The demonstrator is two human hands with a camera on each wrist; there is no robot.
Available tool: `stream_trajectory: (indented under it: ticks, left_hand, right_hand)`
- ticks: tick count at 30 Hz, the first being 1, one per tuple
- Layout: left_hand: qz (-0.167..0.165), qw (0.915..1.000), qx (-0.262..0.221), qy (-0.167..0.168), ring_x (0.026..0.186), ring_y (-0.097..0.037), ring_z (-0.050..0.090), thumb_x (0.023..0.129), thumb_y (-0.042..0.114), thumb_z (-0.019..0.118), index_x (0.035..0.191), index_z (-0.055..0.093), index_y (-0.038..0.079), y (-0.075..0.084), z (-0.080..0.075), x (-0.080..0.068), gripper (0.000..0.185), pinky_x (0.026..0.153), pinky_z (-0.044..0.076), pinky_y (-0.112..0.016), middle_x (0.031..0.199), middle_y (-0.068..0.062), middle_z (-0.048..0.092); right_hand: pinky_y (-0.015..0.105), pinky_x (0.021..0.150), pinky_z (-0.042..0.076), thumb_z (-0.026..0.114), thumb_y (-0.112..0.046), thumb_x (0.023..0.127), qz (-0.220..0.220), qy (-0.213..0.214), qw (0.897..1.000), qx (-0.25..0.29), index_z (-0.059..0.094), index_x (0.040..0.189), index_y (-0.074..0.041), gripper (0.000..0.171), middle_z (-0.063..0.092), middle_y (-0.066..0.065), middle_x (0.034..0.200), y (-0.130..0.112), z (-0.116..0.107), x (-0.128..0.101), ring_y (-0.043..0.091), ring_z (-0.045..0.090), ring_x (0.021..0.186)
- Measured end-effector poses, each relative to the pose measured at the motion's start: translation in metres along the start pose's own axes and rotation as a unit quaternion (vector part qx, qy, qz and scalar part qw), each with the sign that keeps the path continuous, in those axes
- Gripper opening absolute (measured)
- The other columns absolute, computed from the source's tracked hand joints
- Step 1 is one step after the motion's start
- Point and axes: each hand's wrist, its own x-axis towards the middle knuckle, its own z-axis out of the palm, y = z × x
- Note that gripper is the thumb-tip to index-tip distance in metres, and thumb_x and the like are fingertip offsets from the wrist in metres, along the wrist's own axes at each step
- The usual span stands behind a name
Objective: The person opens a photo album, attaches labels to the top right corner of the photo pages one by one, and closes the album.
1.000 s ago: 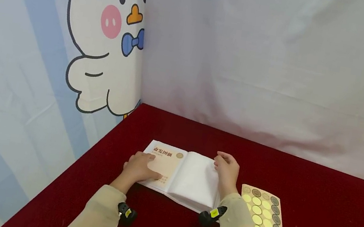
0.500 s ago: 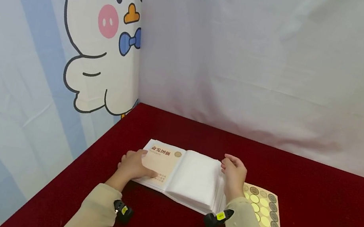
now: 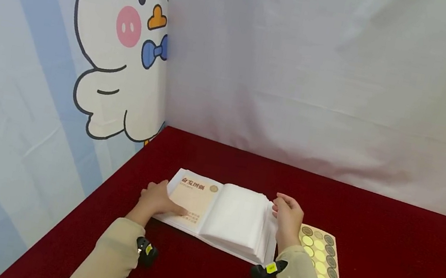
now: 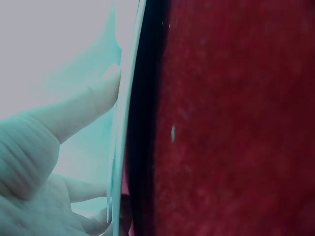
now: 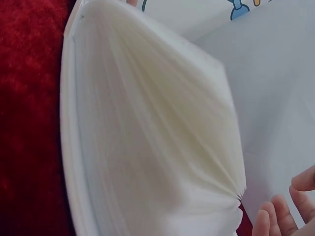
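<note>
A thick book (image 3: pixel 231 219) of white pages lies open on the red table (image 3: pixel 383 264). Its left side shows a beige title page with red print. My left hand (image 3: pixel 155 199) rests flat on that left page, and in the left wrist view the thumb (image 4: pixel 74 113) lies along the book's edge (image 4: pixel 125 123). My right hand (image 3: pixel 287 216) is at the book's right edge, its fingers curled round the stack of pages. In the right wrist view those pages (image 5: pixel 147 147) fan out from one gripped point beside my fingertips (image 5: pixel 280 216).
A beige sticker sheet (image 3: pixel 322 261) with rows of round yellow and dark stickers lies just right of the book, partly under my right wrist. Cloth walls close in the table at the back and left; the left one (image 3: pixel 121 58) bears a cartoon duck.
My right hand has slid from the top of the right page outward to the book's right edge and taken hold of the pages there. The left hand has stayed on the left page.
</note>
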Motion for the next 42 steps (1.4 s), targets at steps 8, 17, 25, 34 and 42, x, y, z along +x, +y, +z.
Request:
stream_trajectory:
  ticks: [8, 17, 25, 34, 42]
  left_hand:
    - [-0.019, 0.9974, -0.069, -0.010, 0.100, -0.032, 0.049, 0.066, 0.026, 0.083, 0.135, 0.039, -0.006, -0.002, 0.000, 0.004, 0.088, 0.092, 0.041, -0.046, 0.123, -0.023, 0.051]
    - [-0.038, 0.9713, -0.235, -0.002, 0.088, -0.027, 0.059, 0.083, 0.010, 0.066, 0.139, 0.036, -0.001, -0.003, -0.008, 0.006, 0.065, 0.071, 0.051, -0.034, 0.122, -0.027, 0.051]
    - [-0.038, 0.9498, -0.310, -0.025, 0.082, -0.020, 0.058, 0.094, 0.015, 0.050, 0.144, 0.035, 0.013, 0.009, -0.019, 0.001, 0.051, 0.065, 0.051, -0.028, 0.124, -0.019, 0.049]
    - [-0.018, 0.9184, -0.390, -0.064, 0.087, -0.019, 0.058, 0.097, 0.021, 0.045, 0.143, 0.038, 0.021, 0.027, -0.031, -0.009, 0.046, 0.068, 0.052, -0.028, 0.123, -0.014, 0.051]
    - [0.026, 0.9133, -0.402, -0.063, 0.082, -0.017, 0.062, 0.094, 0.024, 0.052, 0.134, 0.049, 0.007, 0.045, -0.033, -0.019, 0.044, 0.074, 0.053, -0.034, 0.117, -0.016, 0.057]
  right_hand:
    - [0.026, 0.074, 0.048, 0.050, -0.007, 0.087, 0.024, -0.004, 1.000, 0.003, 0.059, 0.117, 0.003, 0.032, 0.058, 0.019, 0.106, 0.008, -0.006, 0.007, 0.017, 0.056, 0.081]
    - [0.024, 0.069, 0.048, 0.050, -0.006, 0.086, 0.044, -0.001, 0.999, 0.000, 0.059, 0.116, 0.003, 0.032, 0.058, 0.015, 0.098, 0.021, -0.013, 0.010, 0.013, 0.054, 0.075]
    - [0.021, 0.066, 0.049, 0.050, -0.007, 0.086, 0.053, 0.000, 0.999, 0.004, 0.060, 0.116, 0.002, 0.033, 0.057, 0.014, 0.098, 0.028, -0.016, 0.010, 0.014, 0.054, 0.075]
    - [0.018, 0.064, 0.049, 0.049, -0.007, 0.088, 0.054, 0.001, 0.999, 0.005, 0.058, 0.117, 0.004, 0.032, 0.056, 0.013, 0.097, 0.024, -0.017, 0.006, 0.012, 0.054, 0.072]
    - [0.019, 0.064, 0.050, 0.048, -0.009, 0.090, 0.064, 0.000, 0.998, 0.002, 0.057, 0.120, 0.002, 0.034, 0.054, 0.013, 0.099, 0.016, -0.019, 0.003, 0.013, 0.054, 0.074]
